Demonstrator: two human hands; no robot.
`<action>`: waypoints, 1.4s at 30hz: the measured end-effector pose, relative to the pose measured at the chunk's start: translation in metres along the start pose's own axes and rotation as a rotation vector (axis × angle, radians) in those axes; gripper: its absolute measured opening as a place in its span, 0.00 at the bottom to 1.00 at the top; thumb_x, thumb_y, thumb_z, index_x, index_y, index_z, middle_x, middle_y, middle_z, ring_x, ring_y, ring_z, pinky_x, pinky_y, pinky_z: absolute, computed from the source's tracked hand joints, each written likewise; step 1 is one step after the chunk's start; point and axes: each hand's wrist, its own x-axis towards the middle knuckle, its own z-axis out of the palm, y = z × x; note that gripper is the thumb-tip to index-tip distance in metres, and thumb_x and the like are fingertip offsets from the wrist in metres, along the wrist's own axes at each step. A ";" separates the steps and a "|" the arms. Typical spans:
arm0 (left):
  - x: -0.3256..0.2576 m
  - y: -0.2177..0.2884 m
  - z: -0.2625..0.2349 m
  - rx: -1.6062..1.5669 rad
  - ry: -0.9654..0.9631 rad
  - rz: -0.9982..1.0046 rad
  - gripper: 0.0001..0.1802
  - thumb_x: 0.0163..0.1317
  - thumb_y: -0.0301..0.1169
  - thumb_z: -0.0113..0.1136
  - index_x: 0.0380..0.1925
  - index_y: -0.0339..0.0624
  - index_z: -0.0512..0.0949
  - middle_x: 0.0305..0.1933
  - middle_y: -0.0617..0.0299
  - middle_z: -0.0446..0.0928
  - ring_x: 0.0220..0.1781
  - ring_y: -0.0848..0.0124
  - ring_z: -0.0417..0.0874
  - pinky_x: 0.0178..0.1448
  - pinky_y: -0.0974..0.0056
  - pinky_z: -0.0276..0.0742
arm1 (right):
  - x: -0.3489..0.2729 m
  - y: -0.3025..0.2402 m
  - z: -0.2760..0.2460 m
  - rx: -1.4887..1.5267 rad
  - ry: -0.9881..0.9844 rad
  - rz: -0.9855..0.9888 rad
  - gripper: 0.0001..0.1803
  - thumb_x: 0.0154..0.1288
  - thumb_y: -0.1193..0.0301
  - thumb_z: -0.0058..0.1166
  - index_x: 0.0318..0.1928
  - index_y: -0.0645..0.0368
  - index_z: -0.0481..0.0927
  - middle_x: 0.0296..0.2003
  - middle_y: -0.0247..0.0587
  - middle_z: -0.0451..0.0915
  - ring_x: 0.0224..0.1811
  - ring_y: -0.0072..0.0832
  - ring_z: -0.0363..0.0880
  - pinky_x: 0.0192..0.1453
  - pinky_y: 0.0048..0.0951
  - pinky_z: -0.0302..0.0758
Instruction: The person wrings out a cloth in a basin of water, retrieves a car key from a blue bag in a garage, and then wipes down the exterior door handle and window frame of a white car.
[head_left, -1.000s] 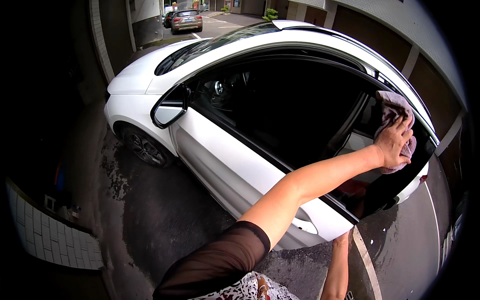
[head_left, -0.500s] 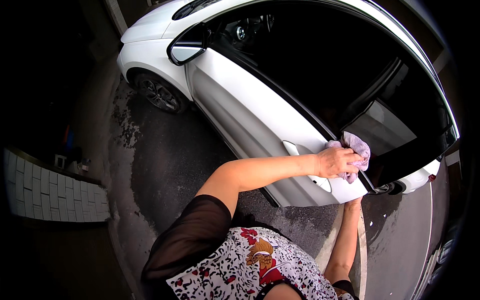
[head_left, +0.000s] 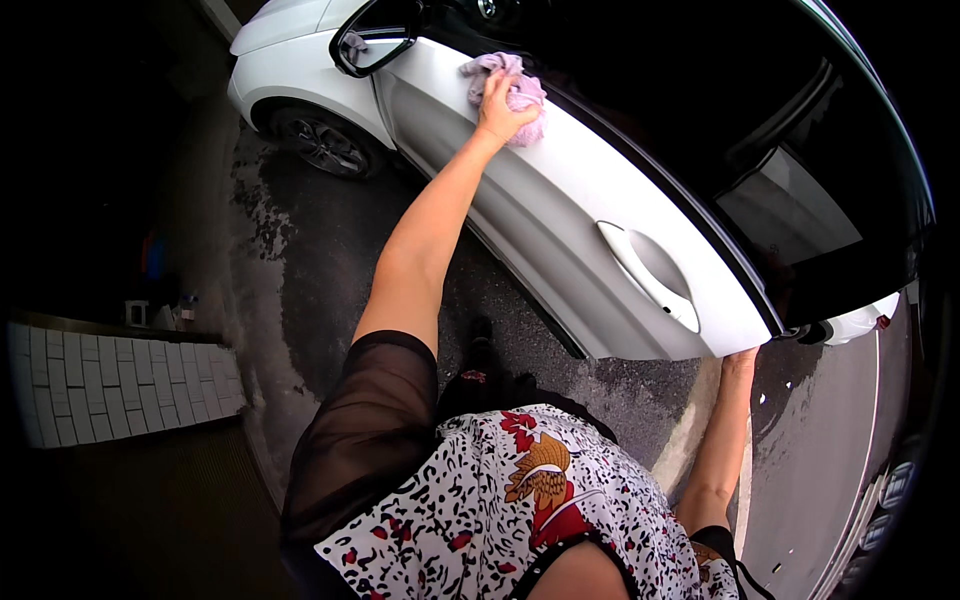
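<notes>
The left hand [head_left: 504,112] was clamped on a bunched pink cloth [head_left: 530,94], which lay against the upper panel of the white car door [head_left: 600,180] near the side mirror [head_left: 377,54], while the right hand [head_left: 741,357] (fingers hidden, grip impossible to tell) met the door's rear edge.

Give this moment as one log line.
Left hand: holds pink cloth on white car door | Right hand: at door's rear edge, grip partly hidden
</notes>
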 end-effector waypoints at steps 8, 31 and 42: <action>-0.033 0.061 0.038 0.066 0.089 -0.863 0.45 0.43 0.45 0.64 0.60 0.36 0.58 0.62 0.42 0.56 0.64 0.51 0.59 0.65 0.59 0.57 | 0.030 0.016 -0.053 0.084 0.018 -0.047 0.18 0.65 0.61 0.44 0.48 0.61 0.69 0.43 0.42 0.73 0.43 0.31 0.72 0.48 0.28 0.70; -0.250 0.311 0.099 -1.521 0.011 -1.159 0.26 0.53 0.29 0.60 0.51 0.45 0.62 0.45 0.62 0.70 0.48 0.72 0.72 0.54 0.65 0.70 | 0.011 0.049 -0.106 0.330 0.140 0.486 0.25 0.65 0.57 0.41 0.57 0.60 0.66 0.54 0.42 0.71 0.55 0.35 0.70 0.60 0.33 0.67; -0.303 0.359 0.114 -0.593 0.136 -0.578 0.54 0.35 0.22 0.62 0.65 0.44 0.43 0.59 0.45 0.52 0.64 0.46 0.54 0.68 0.50 0.50 | -0.002 0.018 -0.067 0.273 0.065 0.467 0.25 0.65 0.57 0.40 0.56 0.60 0.67 0.53 0.42 0.72 0.54 0.36 0.70 0.59 0.34 0.68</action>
